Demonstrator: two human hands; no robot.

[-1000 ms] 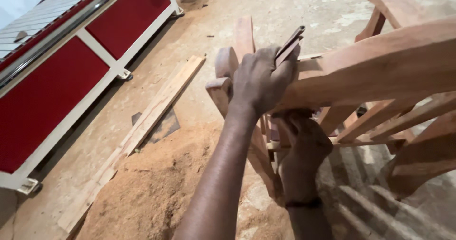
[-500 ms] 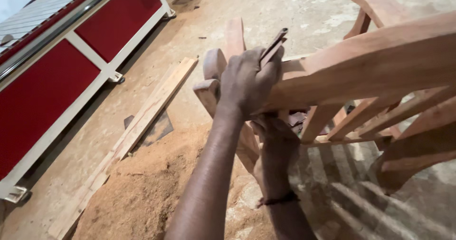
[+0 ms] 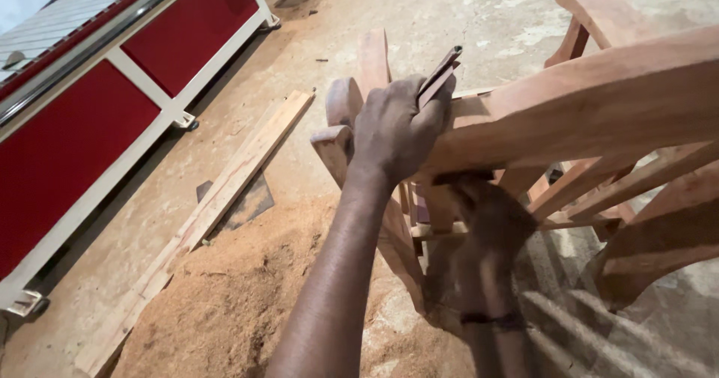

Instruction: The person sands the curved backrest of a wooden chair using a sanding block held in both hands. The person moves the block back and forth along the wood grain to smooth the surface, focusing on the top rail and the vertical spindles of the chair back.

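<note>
My left hand [image 3: 395, 127] presses a folded sheet of sandpaper [image 3: 440, 72] against the end of a curved rail of a bare wooden chair [image 3: 599, 101]. The sandpaper's edge sticks up past my fingers. My right hand [image 3: 487, 224], with a dark band at the wrist, sits in shadow below that rail and grips the chair frame from underneath. The chair lies tilted, its slats and legs running to the right.
A heap of sawdust [image 3: 232, 303] covers the floor under my arms. Next to it a long plank [image 3: 225, 198] lies on the concrete. A red and white machine [image 3: 90, 108] runs along the left. Another wooden frame [image 3: 592, 11] stands at the back right.
My left hand with the sandpaper has slid slightly left along the rail. The right hand keeps its hold under the chair.
</note>
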